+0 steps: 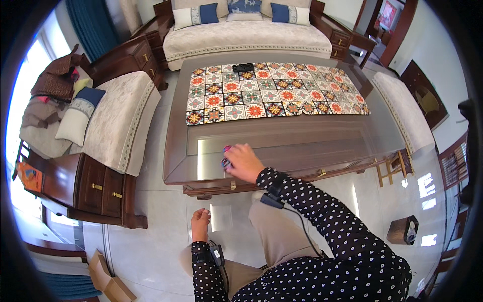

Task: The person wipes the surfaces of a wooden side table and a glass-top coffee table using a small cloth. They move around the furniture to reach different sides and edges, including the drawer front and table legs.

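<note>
Over the near left part of a dark wooden table [286,139] with a glossy top, my right hand [243,163] is closed around a small colourful object [226,163], pink, blue and dark. Most of it is hidden by the fingers, so its kind cannot be told. My left hand [200,221] is raised in front of the table's near edge, above the floor, with its fingers curled and nothing visible in them. Beyond my right hand lies a mat with a patterned tile print [268,96], with a small black object [243,68] on its far edge.
A cushioned sofa [117,113] and a wooden drawer cabinet [90,185] stand at the left, another sofa [245,37] behind the table. A cushioned seat [403,109] is at the right, a small waste bin [399,230] on the floor. An opened cardboard box [109,281] lies lower left.
</note>
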`<state>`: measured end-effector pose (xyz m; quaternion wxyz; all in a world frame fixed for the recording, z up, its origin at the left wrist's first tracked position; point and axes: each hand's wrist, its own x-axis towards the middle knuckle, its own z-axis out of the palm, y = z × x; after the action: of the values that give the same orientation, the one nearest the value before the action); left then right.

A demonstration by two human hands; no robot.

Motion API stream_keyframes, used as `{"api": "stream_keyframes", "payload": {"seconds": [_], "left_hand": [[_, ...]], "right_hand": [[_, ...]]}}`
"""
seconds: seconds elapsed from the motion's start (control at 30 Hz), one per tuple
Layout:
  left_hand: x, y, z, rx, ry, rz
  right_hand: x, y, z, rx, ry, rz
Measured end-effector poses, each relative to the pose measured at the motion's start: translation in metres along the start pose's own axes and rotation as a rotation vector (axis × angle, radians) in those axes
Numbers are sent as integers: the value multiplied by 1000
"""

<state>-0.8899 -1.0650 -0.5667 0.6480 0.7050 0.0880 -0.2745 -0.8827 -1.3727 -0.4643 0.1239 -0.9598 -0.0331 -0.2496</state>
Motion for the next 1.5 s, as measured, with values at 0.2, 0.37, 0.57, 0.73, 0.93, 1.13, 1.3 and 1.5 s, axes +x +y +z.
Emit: {"api": "stream_keyframes", "payload": {"seconds": [0.2,0.37,0.57,0.73,0.93,1.13,1.3,1.5], "left_hand": [[7,-8,0,199,-16,-80],[18,-6,0,175,-73,-46],[34,-14,3,228,-127,44],[33,-15,18,333,-207,172],[27,-1,21,385,-232,238],[32,-3,16,393,-227,212],[34,-3,17,395,-213,212],[32,1,23,453,-234,220]], "right_hand": [[-63,164,-89,-126,95,350],[-178,265,-153,-459,102,815],[-172,276,-131,-496,42,893],[-52,202,-66,-315,77,666],[66,63,18,-97,2,368],[107,-31,70,97,1,-88],[89,15,44,68,-89,0],[-2,151,-52,-148,-35,434]]}}
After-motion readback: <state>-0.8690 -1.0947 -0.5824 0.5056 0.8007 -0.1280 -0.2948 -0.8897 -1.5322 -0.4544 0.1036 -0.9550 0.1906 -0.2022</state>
